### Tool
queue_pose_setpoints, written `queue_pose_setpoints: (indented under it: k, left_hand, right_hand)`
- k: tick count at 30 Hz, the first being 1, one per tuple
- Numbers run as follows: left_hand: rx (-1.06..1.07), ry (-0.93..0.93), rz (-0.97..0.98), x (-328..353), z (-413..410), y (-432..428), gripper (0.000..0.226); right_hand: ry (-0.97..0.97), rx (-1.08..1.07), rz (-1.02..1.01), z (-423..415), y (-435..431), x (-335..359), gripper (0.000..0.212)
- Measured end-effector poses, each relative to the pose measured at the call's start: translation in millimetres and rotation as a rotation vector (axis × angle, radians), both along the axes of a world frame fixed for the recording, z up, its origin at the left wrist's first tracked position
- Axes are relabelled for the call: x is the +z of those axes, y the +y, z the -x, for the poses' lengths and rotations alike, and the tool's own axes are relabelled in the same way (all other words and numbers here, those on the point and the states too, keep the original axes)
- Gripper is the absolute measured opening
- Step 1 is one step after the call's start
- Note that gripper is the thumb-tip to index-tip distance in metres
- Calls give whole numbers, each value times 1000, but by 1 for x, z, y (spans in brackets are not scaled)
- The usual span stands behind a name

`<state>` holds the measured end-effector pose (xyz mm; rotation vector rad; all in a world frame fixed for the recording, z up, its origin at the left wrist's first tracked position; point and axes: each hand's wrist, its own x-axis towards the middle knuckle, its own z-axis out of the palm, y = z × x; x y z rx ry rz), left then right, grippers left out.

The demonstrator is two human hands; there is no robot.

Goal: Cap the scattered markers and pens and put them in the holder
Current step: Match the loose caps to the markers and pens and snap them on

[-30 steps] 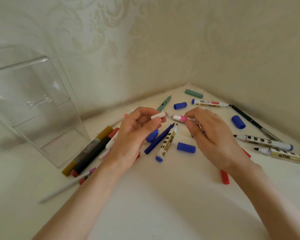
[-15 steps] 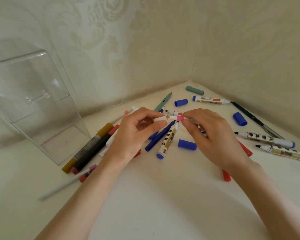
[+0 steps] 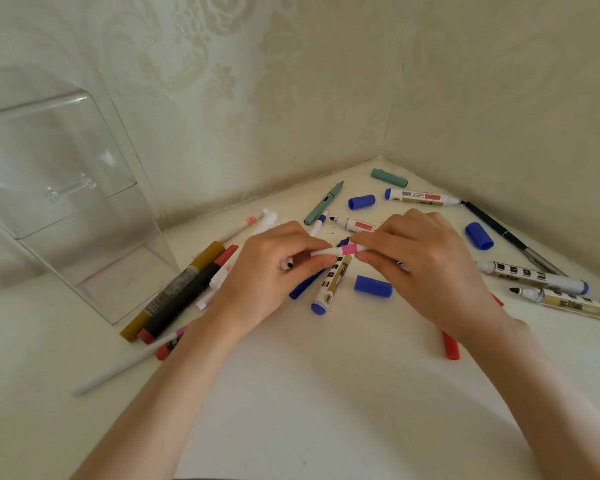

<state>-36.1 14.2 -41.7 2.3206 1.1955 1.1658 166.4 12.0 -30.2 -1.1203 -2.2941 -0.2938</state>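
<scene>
Both hands meet over the middle of the white table. My left hand (image 3: 274, 271) pinches the white cap end of a thin white pen with a pink band (image 3: 347, 250). My right hand (image 3: 420, 265) grips the pen's other end; cap and barrel look joined. The clear plastic holder (image 3: 66, 209) stands at the left, apart from both hands. Scattered around lie uncapped white markers (image 3: 534, 275), (image 3: 421, 196), (image 3: 331, 284), loose blue caps (image 3: 373, 285), (image 3: 361, 201), (image 3: 478, 236), a green pen (image 3: 323, 204) and a green cap (image 3: 388, 177).
Yellow and black thick markers (image 3: 181, 289) lie beside the holder. A long white pen (image 3: 118, 368) and a red cap (image 3: 451, 344) rest nearer me. A dark pen (image 3: 506, 233) lies along the right wall. The table sits in a wall corner.
The white cap in my left hand and the pink-banded pen in my right were apart; they have come together into one line. Both hands closed toward each other.
</scene>
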Motion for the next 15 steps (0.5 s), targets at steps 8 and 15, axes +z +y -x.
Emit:
queue_pose_setpoints:
  k: [8,15]
  left_hand:
    - [-7,20,-67,-12,-5,-4,36]
    - [-12,53,-44,-8,1,-3,22]
  right_hand:
    - [-117,31,-124,4,1,-3,11]
    - [63,10,290,14,-5,1,35]
